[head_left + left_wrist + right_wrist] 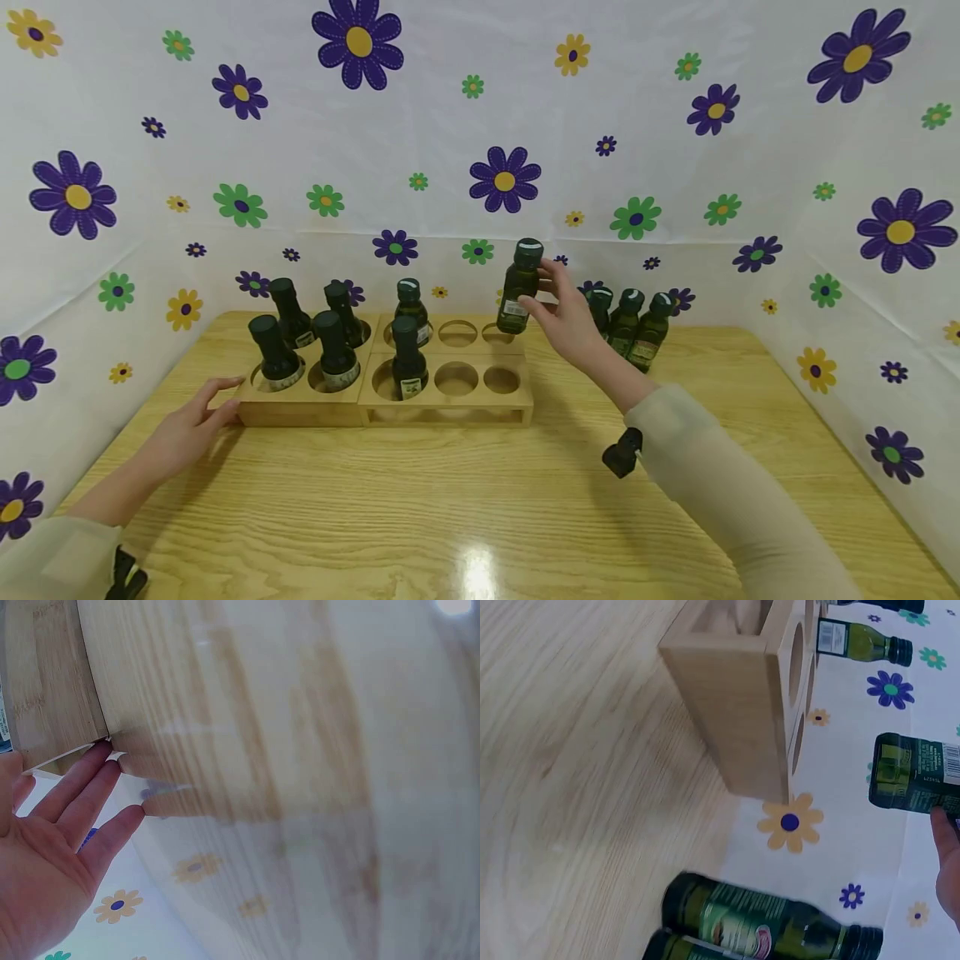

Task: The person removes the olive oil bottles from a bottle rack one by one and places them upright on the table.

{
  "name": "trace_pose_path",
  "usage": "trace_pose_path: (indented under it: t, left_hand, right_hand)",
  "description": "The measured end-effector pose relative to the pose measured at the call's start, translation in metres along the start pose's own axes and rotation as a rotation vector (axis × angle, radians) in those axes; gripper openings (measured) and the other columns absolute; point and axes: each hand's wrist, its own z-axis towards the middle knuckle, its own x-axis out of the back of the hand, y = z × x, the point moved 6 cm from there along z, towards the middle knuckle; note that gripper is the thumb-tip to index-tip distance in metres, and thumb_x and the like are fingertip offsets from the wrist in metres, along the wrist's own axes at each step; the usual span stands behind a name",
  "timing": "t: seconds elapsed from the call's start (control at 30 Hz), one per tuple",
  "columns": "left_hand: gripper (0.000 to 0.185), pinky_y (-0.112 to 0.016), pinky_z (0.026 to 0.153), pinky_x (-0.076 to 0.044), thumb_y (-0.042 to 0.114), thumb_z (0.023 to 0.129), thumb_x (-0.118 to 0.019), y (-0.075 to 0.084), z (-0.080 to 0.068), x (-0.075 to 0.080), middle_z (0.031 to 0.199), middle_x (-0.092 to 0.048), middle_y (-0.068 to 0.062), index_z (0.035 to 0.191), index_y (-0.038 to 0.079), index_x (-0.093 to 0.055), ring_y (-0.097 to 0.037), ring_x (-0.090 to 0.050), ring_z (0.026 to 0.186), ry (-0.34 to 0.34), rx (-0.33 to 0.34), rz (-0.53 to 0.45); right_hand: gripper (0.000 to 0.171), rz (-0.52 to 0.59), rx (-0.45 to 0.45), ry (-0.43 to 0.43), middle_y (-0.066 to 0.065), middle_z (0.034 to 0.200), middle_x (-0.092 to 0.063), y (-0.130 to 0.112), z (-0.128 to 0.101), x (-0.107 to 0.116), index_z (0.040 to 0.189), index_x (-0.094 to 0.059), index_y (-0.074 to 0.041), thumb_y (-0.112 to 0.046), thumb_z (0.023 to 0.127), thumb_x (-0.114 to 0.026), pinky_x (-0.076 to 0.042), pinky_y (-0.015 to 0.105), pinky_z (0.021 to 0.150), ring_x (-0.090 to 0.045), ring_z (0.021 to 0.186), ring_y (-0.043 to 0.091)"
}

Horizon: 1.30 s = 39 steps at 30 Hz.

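My right hand [564, 315] pinches a small dark green glass bottle [517, 287] with a black cap, its thumb on the front near the white barcode label. The bottle hangs nearly upright over the back right hole of a light wooden rack [450, 361]. In the right wrist view, the bottle's base [889, 771] shows apart from the rack's end. My left hand [183, 425] rests its fingers on the rack's left end; in the left wrist view the fingers [90, 799] are straight, with tips at the wood's lower edge.
Several dark-topped bottles [339, 358] stand in the rack's left holes, along with a capped bottle [410, 310] at the back. Three more green bottles [649, 332] stand on the wooden table [420, 500] to the right. Behind is a flower-print cloth [442, 125].
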Motion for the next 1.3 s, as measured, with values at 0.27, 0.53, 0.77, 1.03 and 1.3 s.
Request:
trace_pose_path:
  t: [0.27, 0.53, 0.77, 1.03, 1.3]
  left_hand:
    - [0.053, -0.064, 0.080, -0.041, 0.039, 0.107, -0.030, -0.002, 0.000, 0.000, 0.123, -0.054, -0.038, 0.148, 0.006, -0.028, -0.058, -0.050, 0.112, 0.010, -0.008, -0.002]
    - [0.053, -0.060, 0.078, -0.043, 0.039, 0.107, -0.030, -0.003, 0.001, -0.001, 0.124, -0.054, -0.038, 0.148, 0.005, -0.028, -0.058, -0.051, 0.111, 0.010, -0.011, 0.006]
    - [0.053, -0.065, 0.083, -0.040, 0.039, 0.107, -0.031, -0.003, 0.001, -0.002, 0.124, -0.053, -0.038, 0.148, 0.005, -0.028, -0.058, -0.048, 0.114, 0.003, -0.002, -0.004]
    - [0.053, -0.063, 0.081, -0.041, 0.039, 0.107, -0.031, -0.003, 0.001, -0.001, 0.121, -0.057, -0.036, 0.148, 0.006, -0.028, -0.058, -0.049, 0.113, 0.005, -0.004, 0.000]
    - [0.054, -0.063, 0.080, -0.042, 0.040, 0.107, -0.030, -0.003, 0.000, -0.001, 0.125, -0.053, -0.038, 0.148, 0.006, -0.027, -0.059, -0.048, 0.113, -0.002, 0.004, 0.007]
  right_hand:
    - [0.062, -0.116, -0.046, 0.026, 0.028, 0.145, -0.035, 0.017, -0.031, 0.046, 0.149, -0.022, 0.003, -0.012, 0.100, -0.057, -0.038, 0.053, 0.099, -0.042, 0.129, 0.041]
    - [0.053, -0.115, -0.037, 0.075, 0.029, 0.135, -0.043, 0.032, -0.059, 0.077, 0.144, -0.028, 0.005, -0.007, 0.100, -0.055, -0.044, 0.037, 0.096, -0.047, 0.122, 0.041]
    - [0.062, -0.093, -0.132, 0.074, 0.032, 0.143, -0.030, 0.045, -0.083, 0.099, 0.148, -0.017, 0.007, -0.012, 0.102, -0.053, -0.032, 0.059, 0.100, -0.036, 0.129, 0.045]
    - [0.057, -0.147, -0.115, 0.142, 0.027, 0.135, -0.040, 0.057, -0.105, 0.124, 0.146, -0.022, 0.007, -0.009, 0.101, -0.053, -0.040, 0.014, 0.090, -0.048, 0.120, 0.020]
    - [0.056, -0.195, -0.108, 0.191, 0.025, 0.132, -0.041, 0.075, -0.116, 0.146, 0.145, -0.023, 0.007, -0.006, 0.100, -0.053, -0.037, 0.005, 0.081, -0.039, 0.105, -0.012]
